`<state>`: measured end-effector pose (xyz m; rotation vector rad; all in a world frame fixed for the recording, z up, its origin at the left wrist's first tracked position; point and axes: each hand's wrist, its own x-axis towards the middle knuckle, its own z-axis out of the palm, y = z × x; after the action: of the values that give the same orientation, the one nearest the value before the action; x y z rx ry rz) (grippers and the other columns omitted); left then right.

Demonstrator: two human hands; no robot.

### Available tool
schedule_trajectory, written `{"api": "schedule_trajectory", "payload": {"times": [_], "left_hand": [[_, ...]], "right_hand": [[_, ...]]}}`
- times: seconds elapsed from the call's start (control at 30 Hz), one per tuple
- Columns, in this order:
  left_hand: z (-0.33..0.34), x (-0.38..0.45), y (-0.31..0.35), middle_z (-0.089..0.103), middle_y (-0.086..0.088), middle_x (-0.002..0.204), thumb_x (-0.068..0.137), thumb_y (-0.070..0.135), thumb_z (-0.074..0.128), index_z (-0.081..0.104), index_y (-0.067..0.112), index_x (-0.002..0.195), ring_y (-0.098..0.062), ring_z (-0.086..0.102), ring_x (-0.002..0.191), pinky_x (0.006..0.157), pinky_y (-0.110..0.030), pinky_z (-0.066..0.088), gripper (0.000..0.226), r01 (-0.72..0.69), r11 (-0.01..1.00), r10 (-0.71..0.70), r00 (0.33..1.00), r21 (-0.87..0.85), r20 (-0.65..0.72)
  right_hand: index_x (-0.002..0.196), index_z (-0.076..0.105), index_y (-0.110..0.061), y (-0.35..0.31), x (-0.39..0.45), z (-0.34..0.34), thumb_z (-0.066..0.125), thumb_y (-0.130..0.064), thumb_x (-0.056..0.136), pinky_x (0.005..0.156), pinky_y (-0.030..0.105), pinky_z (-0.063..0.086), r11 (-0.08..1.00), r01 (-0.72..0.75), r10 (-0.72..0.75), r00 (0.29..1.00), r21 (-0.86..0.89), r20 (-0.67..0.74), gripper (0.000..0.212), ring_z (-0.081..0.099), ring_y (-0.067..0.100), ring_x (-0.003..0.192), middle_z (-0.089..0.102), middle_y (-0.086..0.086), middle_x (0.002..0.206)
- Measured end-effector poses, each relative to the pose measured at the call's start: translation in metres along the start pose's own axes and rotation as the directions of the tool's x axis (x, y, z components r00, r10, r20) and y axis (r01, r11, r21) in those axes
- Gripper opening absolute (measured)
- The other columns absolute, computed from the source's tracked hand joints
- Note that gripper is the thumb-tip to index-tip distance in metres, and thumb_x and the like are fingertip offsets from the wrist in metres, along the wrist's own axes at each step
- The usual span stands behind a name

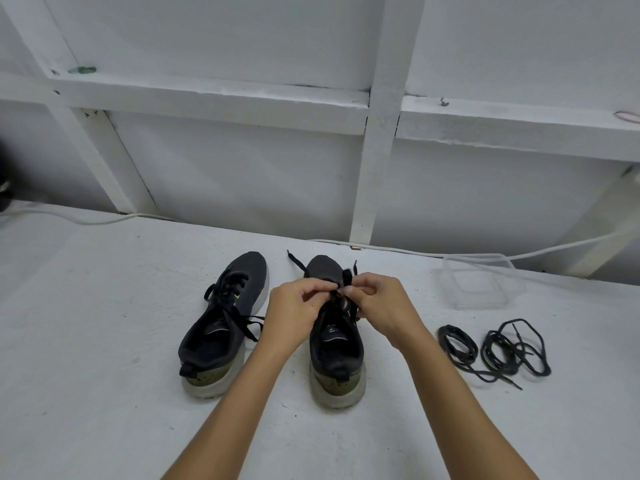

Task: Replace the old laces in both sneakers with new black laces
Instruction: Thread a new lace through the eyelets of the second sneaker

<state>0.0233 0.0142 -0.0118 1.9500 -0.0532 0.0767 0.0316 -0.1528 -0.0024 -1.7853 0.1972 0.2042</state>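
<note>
Standing on the white table [104, 393], the right sneaker [334, 344] has its black lace [347, 276] pinched by the left hand [294, 311] and right hand [379, 304]; the left sneaker [221, 327] is placed beside it, coiled black laces [495, 351] to the right.

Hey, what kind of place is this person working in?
Probably a plain workroom or utility space: a white-painted wall with bare framing beams, a rough white work surface, and a white cable running along the wall's base.
</note>
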Motion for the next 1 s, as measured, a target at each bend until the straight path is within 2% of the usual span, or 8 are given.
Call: {"api": "schedule_trajectory", "payload": {"times": [0.1,0.23,0.47,0.6,0.7,0.8,0.9,1.0], "left_hand": [[0.002,0.002,-0.001,0.070,0.015,0.097,0.090,0.007,0.070,0.079,0.022,0.102,0.010,0.063,0.090,0.081,-0.005,0.045,0.021,-0.093,0.991,0.091,0.996,0.093,0.023],[0.006,0.003,-0.003,0.073,0.009,0.096,0.090,0.009,0.071,0.079,0.020,0.104,0.010,0.062,0.084,0.076,-0.004,0.044,0.020,-0.105,0.986,0.106,0.994,0.127,-0.006],[0.004,0.004,-0.003,0.074,0.009,0.091,0.086,0.011,0.075,0.080,0.019,0.101,0.007,0.064,0.081,0.073,-0.005,0.046,0.017,-0.105,0.988,0.111,0.993,0.115,-0.045],[0.003,0.003,-0.003,0.075,0.010,0.090,0.086,0.013,0.076,0.080,0.021,0.098,0.004,0.066,0.080,0.073,-0.008,0.048,0.015,-0.116,0.988,0.117,0.993,0.099,-0.004],[-0.001,0.004,0.000,0.075,0.008,0.088,0.087,0.012,0.074,0.069,0.021,0.094,-0.002,0.070,0.079,0.073,-0.013,0.052,0.012,0.002,1.000,-0.002,0.998,-0.010,0.060],[-0.006,0.010,-0.001,0.076,-0.003,0.100,0.093,0.008,0.067,0.050,0.016,0.097,-0.011,0.069,0.084,0.076,-0.023,0.049,0.020,0.241,0.943,-0.183,0.952,-0.229,0.245],[-0.013,0.020,-0.005,0.071,-0.009,0.095,0.099,0.011,0.057,0.050,0.017,0.097,-0.017,0.059,0.083,0.072,-0.032,0.039,0.010,0.392,0.871,-0.250,0.874,-0.297,0.417],[-0.018,0.023,-0.001,0.064,0.002,0.084,0.105,0.026,0.048,0.056,0.018,0.103,-0.015,0.052,0.084,0.073,-0.031,0.035,0.012,0.482,0.827,-0.292,0.809,-0.289,0.511]], "right_hand": [[0.096,0.078,-0.025,0.002,-0.001,0.003,0.069,-0.011,0.095,0.064,0.022,0.057,0.999,0.008,-0.008,1.000,0.045,0.008,0.017,0.069,0.010,0.074,0.078,-0.002,0.086],[0.102,0.075,-0.019,0.003,-0.001,0.006,0.069,-0.009,0.095,0.070,0.031,0.060,1.000,0.013,-0.013,1.000,0.025,-0.016,0.014,0.070,0.018,0.073,0.077,0.010,0.085],[0.105,0.078,-0.020,0.003,-0.007,0.003,0.074,-0.012,0.092,0.069,0.020,0.054,0.993,0.043,-0.057,0.990,0.114,0.126,0.016,0.072,0.008,0.079,0.078,-0.001,0.086],[0.106,0.078,-0.020,0.005,-0.006,0.006,0.075,-0.014,0.091,0.068,0.018,0.052,0.987,0.067,-0.074,0.996,0.148,0.042,0.017,0.070,0.007,0.076,0.075,-0.006,0.079],[0.096,0.078,-0.023,0.007,-0.005,0.006,0.068,-0.009,0.096,0.065,0.019,0.052,0.983,0.082,-0.085,0.996,0.164,0.010,0.017,0.063,0.006,0.068,0.071,-0.007,0.070],[0.094,0.076,-0.022,0.009,-0.005,0.005,0.066,-0.004,0.096,0.065,0.020,0.052,0.981,0.113,-0.120,0.992,0.157,0.036,0.021,0.062,0.007,0.068,0.070,-0.007,0.072],[0.093,0.077,-0.022,0.010,-0.004,0.002,0.065,-0.002,0.096,0.067,0.023,0.052,0.981,0.168,-0.175,0.982,0.095,0.074,0.024,0.063,0.009,0.072,0.072,-0.002,0.081],[0.083,0.078,-0.033,0.011,-0.002,-0.004,0.067,-0.001,0.094,0.070,0.027,0.056,0.973,0.230,-0.231,0.967,0.023,0.106,0.036,0.063,0.010,0.074,0.072,-0.004,0.086]]}}
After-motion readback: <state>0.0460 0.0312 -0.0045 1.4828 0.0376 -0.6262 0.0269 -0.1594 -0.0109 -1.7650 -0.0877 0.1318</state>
